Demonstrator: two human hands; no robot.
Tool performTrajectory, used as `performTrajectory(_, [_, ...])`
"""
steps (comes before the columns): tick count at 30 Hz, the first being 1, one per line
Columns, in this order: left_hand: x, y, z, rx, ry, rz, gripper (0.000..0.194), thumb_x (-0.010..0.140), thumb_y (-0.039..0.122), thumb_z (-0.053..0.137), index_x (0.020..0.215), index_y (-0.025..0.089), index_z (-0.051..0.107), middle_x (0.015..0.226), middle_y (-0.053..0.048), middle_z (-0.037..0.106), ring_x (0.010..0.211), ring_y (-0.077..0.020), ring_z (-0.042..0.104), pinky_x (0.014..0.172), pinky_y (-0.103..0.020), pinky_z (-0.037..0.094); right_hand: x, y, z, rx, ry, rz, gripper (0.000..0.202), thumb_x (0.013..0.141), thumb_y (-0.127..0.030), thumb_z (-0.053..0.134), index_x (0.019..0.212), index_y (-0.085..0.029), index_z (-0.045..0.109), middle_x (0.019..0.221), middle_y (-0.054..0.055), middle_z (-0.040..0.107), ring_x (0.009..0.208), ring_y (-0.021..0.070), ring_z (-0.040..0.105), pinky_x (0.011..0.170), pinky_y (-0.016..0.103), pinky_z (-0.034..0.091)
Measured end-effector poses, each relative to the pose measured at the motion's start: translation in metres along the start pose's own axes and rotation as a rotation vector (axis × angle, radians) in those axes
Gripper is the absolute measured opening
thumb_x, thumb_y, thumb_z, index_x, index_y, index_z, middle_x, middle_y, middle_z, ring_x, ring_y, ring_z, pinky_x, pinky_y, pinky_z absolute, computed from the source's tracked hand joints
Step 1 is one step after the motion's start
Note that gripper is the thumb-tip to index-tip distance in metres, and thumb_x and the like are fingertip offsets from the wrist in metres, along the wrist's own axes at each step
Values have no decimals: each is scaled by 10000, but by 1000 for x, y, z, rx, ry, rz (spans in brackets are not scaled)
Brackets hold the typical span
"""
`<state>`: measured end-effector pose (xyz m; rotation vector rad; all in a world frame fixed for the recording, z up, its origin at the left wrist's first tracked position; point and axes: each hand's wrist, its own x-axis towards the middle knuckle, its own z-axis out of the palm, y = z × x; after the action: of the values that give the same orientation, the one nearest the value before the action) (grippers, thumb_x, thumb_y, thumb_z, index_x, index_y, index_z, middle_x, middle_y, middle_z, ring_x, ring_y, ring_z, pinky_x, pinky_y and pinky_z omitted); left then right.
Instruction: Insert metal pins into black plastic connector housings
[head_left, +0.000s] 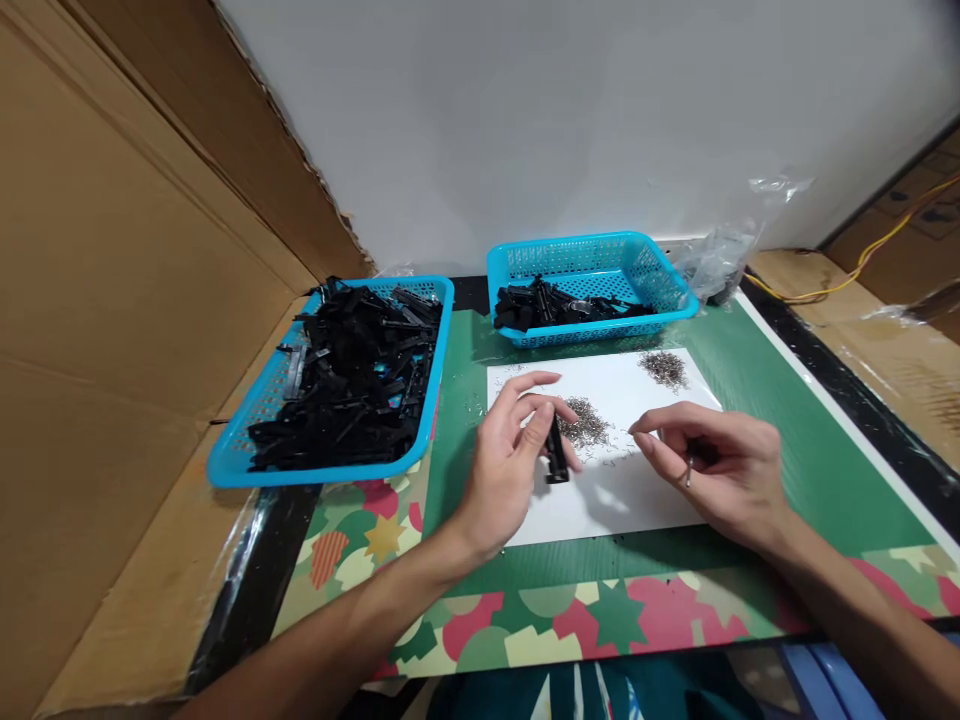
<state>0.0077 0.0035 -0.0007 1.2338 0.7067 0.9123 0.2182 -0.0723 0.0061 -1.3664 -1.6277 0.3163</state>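
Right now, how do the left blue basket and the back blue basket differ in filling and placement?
The left basket is heaped with black parts, whereas the back basket holds a lower pile and shows bare floor. The left basket reaches nearer the person; the back basket sits farther off, beyond the white sheet. Both are blue and perforated.

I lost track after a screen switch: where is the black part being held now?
In the head view, right of centre, the black part is in the left hand, over the white sheet, beside the larger pile of metal pieces.
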Motion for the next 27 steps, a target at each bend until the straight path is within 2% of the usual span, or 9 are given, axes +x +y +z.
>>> performTrajectory(1, [1, 1, -1, -43, 3, -18, 369, 1052, 459, 599, 1336, 236, 524, 1105, -55, 718, 542, -91, 675, 454, -195, 506, 0, 1, 0, 12, -16, -7, 61, 937, -183, 707, 896, -213, 741, 560, -75, 458, 452, 75, 363, 432, 222, 305])
performTrajectory(3, [2, 2, -2, -89, -4, -52, 383, 1034, 488, 620, 1312, 253, 502, 1093, -36, 708, 413, -51, 578, 344, -170, 378, -1, 1, 0, 27, -53, -22, 65, 938, -174, 706, 903, -215, 742, 557, -81, 441, 448, 74, 351, 430, 224, 300])
performTrajectory(6, [2, 2, -2, -84, -41, -101, 368, 1019, 503, 640, 1245, 229, 546, 977, -1, 680, 376, -20, 490, 332, -155, 300, -4, 0, 2, 45, -106, -41, 84, 947, -159, 688, 919, -216, 743, 556, -82, 441, 445, 75, 346, 431, 226, 295])
performTrajectory(9, [-1, 2, -1, -63, -105, -118, 357, 1060, 513, 556, 1266, 222, 567, 939, 1, 666, 400, -26, 463, 346, -169, 298, -7, -1, 6, 53, -133, -104, 99, 949, -131, 675, 951, -213, 730, 553, -86, 452, 438, 73, 343, 441, 225, 297])
performTrajectory(11, [-4, 2, 1, -8, -133, -87, 359, 1089, 502, 494, 1299, 223, 578, 929, -5, 676, 441, -39, 468, 381, -180, 323, -10, -1, 11, 61, -154, -192, 115, 949, -106, 661, 981, -206, 709, 568, -81, 479, 456, 78, 368, 470, 228, 313])
performTrajectory(14, [-9, 2, 4, 160, -130, 4, 366, 1118, 463, 440, 1310, 208, 618, 907, -18, 694, 563, -72, 502, 507, -202, 391, -15, -1, 20, 86, -260, -351, 160, 967, -58, 581, 1027, -180, 667, 619, -54, 527, 511, 99, 413, 525, 250, 329])
performTrajectory(17, [-13, 1, 5, 315, -117, 87, 380, 1135, 426, 401, 1311, 196, 648, 912, -27, 701, 663, -102, 519, 624, -232, 423, -19, -1, 26, 61, -364, -480, 178, 989, -32, 515, 1024, -159, 635, 640, -37, 523, 530, 116, 382, 551, 285, 304])
performTrajectory(23, [-16, -4, 6, 392, -148, 181, 409, 1145, 398, 349, 1343, 178, 631, 945, -46, 687, 859, -155, 640, 783, -275, 487, -20, 0, 30, -32, -368, -544, 190, 985, 5, 538, 1041, -154, 625, 641, -50, 468, 553, 129, 335, 570, 311, 274])
performTrajectory(27, [-17, -5, 7, 424, -144, 211, 396, 1145, 375, 345, 1335, 174, 630, 950, -48, 668, 904, -163, 651, 843, -287, 497, -19, 1, 30, -84, -375, -594, 163, 1008, -19, 535, 1062, -142, 627, 642, -45, 473, 561, 139, 353, 572, 322, 278])
